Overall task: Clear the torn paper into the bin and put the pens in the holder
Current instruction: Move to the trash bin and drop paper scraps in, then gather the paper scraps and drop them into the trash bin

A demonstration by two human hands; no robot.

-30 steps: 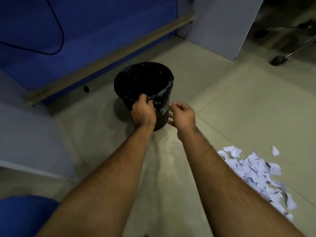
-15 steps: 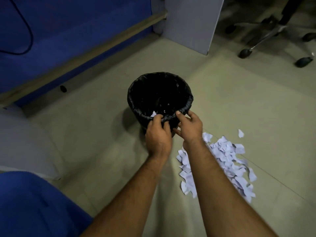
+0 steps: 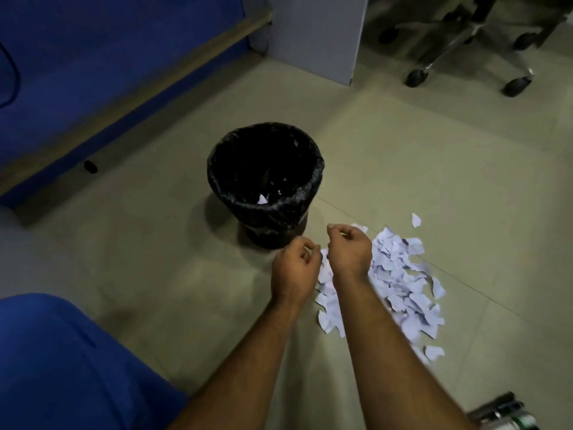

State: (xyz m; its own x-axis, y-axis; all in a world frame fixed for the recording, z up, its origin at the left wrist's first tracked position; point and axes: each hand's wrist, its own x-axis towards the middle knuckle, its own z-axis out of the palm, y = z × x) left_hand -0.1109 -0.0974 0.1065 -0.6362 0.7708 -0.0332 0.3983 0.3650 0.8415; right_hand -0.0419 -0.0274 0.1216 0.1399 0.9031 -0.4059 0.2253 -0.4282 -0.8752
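Note:
A black bin (image 3: 273,221) lined with a black bag stands on the floor, with a white scrap or two inside it. Just to its right lies a pile of torn white paper (image 3: 400,283). My left hand (image 3: 294,271) hovers in front of the bin, off its rim, with its fingers loosely curled and nothing in them. My right hand (image 3: 350,249) hangs beside it over the near-left edge of the pile, also loosely curled and holding nothing. Dark pen-like objects (image 3: 502,411) show at the bottom right edge, partly cut off.
A blue chair seat (image 3: 62,367) fills the bottom left. An office chair base with castors (image 3: 465,41) stands at the top right, beside a grey panel (image 3: 316,35). A blue partition (image 3: 93,57) runs along the left. A small dark object (image 3: 90,166) lies by it.
Both hands held the bin's rim and brought it next to the paper pile. They have let go and drawn back toward me.

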